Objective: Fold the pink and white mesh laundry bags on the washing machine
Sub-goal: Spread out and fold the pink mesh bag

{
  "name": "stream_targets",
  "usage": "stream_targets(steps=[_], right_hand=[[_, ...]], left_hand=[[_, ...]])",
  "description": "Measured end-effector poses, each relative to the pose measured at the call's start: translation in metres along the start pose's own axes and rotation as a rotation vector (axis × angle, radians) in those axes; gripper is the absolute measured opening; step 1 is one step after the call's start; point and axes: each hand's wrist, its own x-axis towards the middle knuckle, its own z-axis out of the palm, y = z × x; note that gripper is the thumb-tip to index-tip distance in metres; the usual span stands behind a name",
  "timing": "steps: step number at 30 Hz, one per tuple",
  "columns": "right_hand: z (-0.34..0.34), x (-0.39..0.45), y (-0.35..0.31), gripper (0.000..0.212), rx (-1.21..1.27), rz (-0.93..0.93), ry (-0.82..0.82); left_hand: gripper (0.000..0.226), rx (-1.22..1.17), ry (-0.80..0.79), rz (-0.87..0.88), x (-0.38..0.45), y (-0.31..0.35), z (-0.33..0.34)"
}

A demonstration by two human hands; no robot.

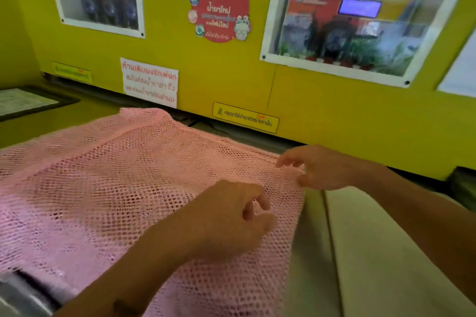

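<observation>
Nearest the lens, the left forearm comes in from the bottom edge and slants up to the left hand (231, 216), which lies knuckles-up on the pink bag (108, 188). Its fingers (262, 201) are curled loosely, tips resting on the mesh close to the bag's right edge; whether they pinch any cloth I cannot tell. The right arm reaches in from the right side, and the right hand (322, 167) sits beyond the left fingers at the bag's far right corner. Its thumb and forefinger are drawn together on the mesh edge there, holding the corner, with the other fingers bent slightly and loose.

Pink mesh spreads flat from the fingers leftward across the washer top (360, 252) and runs out of view at the left and bottom edges. Its far edge rises into a small hump toward the wall. To the right of both hands the pale washer top is bare, crossed by a seam running away from the camera, and gives open room on that side. No white bag can be made out.

Behind the fingers stands a yellow wall (257, 80) with two framed posters (360, 18), a round red sticker (221, 5), a white notice (150, 82) in red lettering and a small yellow label (246, 117). The picture is somewhat blurred.
</observation>
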Motion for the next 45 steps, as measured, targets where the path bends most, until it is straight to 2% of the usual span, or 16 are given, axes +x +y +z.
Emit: stream_targets(steps=[3,5,9,14,18,21,25,28,31,35,39,43,45], right_hand=[[0.009,-0.008,0.012,0.057,-0.083,-0.043,-0.038],[0.016,-0.007,0.016,0.061,-0.121,-0.091,-0.051],[0.025,0.004,0.013,0.066,-0.125,-0.204,-0.024],[0.040,0.020,0.007,0.061,-0.223,-0.286,0.151],[0.039,0.033,0.005,0.053,-0.323,-0.340,0.234],[0.024,0.045,-0.003,0.042,-0.315,-0.363,0.359],[-0.013,0.066,-0.040,0.024,-0.276,-0.387,0.482],[-0.039,0.082,-0.078,0.014,-0.340,-0.401,0.473],[-0.054,0.107,-0.112,0.006,-0.424,-0.388,0.468],[-0.050,0.148,-0.162,0.017,-0.511,-0.345,0.434],[-0.035,0.193,-0.210,0.009,-0.539,-0.316,0.401],[-0.026,0.235,-0.246,0.022,-0.557,-0.281,0.414],[-0.029,0.256,-0.261,0.018,-0.585,-0.269,0.407]], left_hand=[[0.072,0.211,-0.139,-0.148,0.004,0.021,0.028],[0.084,0.336,-0.118,-0.225,0.005,0.028,0.040],[0.075,0.387,-0.071,-0.307,0.005,0.033,0.049],[0.069,0.396,0.083,-0.327,-0.001,0.030,0.055],[0.076,0.170,0.214,-0.267,-0.012,0.023,0.050],[0.073,-0.021,0.314,-0.219,-0.030,0.015,0.038],[0.075,-0.079,0.338,-0.259,-0.053,-0.004,0.021],[0.076,-0.094,0.297,-0.323,-0.071,-0.023,0.007],[0.071,-0.115,0.352,-0.347,-0.093,-0.052,-0.019],[0.059,-0.092,0.436,-0.363,-0.121,-0.101,-0.070],[0.054,-0.029,0.524,-0.398,-0.135,-0.161,-0.123],[0.046,-0.079,0.558,-0.301,-0.141,-0.207,-0.164],[0.047,-0.066,0.585,-0.284,-0.140,-0.225,-0.184]])
